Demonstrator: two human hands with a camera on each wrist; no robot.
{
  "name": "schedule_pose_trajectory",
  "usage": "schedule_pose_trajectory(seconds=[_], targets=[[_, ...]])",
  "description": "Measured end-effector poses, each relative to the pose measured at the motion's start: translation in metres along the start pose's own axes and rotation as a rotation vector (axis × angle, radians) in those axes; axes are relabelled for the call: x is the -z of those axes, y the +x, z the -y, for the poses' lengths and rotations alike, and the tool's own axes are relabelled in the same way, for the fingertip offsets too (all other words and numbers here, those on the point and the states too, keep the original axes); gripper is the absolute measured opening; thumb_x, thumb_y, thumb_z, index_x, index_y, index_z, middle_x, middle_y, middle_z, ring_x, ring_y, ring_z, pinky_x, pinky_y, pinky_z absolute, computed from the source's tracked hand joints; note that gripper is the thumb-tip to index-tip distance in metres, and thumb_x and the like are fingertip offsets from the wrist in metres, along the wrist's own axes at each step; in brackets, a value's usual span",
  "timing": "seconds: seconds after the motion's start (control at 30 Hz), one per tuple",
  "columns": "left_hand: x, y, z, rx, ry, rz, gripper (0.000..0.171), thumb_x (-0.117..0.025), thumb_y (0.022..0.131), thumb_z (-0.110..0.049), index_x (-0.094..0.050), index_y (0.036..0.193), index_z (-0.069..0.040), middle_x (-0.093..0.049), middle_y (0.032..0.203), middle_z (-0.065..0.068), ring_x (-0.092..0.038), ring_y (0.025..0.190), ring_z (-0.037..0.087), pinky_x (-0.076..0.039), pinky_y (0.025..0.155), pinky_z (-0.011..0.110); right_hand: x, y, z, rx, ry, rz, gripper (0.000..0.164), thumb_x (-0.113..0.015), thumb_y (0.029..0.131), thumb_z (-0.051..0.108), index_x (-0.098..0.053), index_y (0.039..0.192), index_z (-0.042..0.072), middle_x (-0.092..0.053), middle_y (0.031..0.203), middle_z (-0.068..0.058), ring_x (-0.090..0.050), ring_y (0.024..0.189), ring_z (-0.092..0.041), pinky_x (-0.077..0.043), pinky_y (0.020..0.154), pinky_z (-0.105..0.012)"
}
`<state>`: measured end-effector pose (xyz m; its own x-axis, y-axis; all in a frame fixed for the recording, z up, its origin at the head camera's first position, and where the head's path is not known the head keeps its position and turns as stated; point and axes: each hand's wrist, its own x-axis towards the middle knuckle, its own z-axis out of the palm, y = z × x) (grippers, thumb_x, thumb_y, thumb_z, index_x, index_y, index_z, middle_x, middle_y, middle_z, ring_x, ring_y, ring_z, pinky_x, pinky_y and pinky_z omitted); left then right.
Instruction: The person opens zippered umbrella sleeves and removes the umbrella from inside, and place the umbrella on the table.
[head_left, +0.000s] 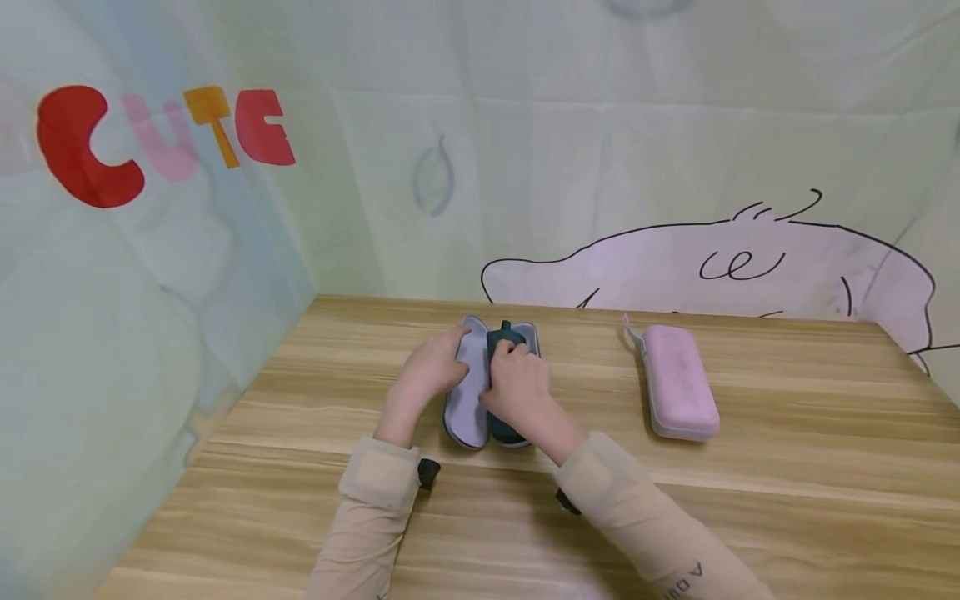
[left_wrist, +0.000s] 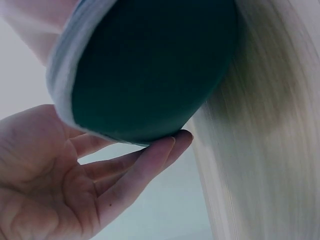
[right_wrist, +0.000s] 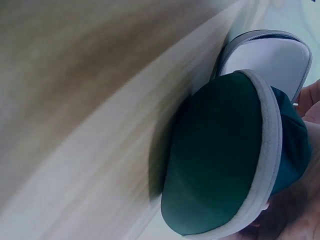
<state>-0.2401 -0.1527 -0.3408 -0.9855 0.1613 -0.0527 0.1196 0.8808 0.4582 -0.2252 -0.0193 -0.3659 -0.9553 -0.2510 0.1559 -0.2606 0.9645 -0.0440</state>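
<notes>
A long zip case [head_left: 467, 408] lies unzipped on the table, light grey inside and dark green outside. In its right half sits a dark green folded umbrella [head_left: 502, 431] with a small loop at the far end. My left hand [head_left: 432, 364] pinches the rim of the left half; in the left wrist view its fingers [left_wrist: 145, 167] run along the outside of the shell. My right hand [head_left: 519, 383] grips the umbrella from above, fingers curled over its upper part. The right wrist view shows the near end of the case, with the umbrella [right_wrist: 295, 145] bulging above the grey rim.
To the right, a pink zip case [head_left: 678, 379] with a wrist strap lies closed on the wooden table [head_left: 810, 433]. A printed cloth [head_left: 390, 150] hangs behind the table and along its left side.
</notes>
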Motion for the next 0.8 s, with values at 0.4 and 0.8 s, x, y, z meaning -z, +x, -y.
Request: schedule_pose_trajectory(seconds=[0.4,0.8], targets=[[0.000,0.000,0.000,0.005,-0.018,0.018,0.058,-0.055,0.090,-0.007,-0.040,0.146,-0.008,-0.057,0.133,0.016,-0.055,0.068,0.019,-0.039,0.055,0.024,0.000,-0.003,-0.004,-0.003,0.139,-0.077,0.061,-0.075,0.078,0.040,-0.056,0.114,-0.005,-0.063,0.085,-0.019,-0.054,0.054,-0.022,-0.041,0.044,-0.030],[0.000,0.000,0.002,0.000,-0.012,0.018,0.056,-0.054,0.091,-0.006,-0.041,0.145,-0.007,-0.055,0.137,0.017,-0.058,0.082,0.023,-0.042,0.064,0.027,0.009,-0.006,-0.006,-0.025,0.303,-0.166,0.054,-0.072,0.079,0.036,-0.056,0.113,-0.003,-0.063,0.088,-0.018,-0.060,0.060,-0.028,-0.048,0.048,-0.035]])
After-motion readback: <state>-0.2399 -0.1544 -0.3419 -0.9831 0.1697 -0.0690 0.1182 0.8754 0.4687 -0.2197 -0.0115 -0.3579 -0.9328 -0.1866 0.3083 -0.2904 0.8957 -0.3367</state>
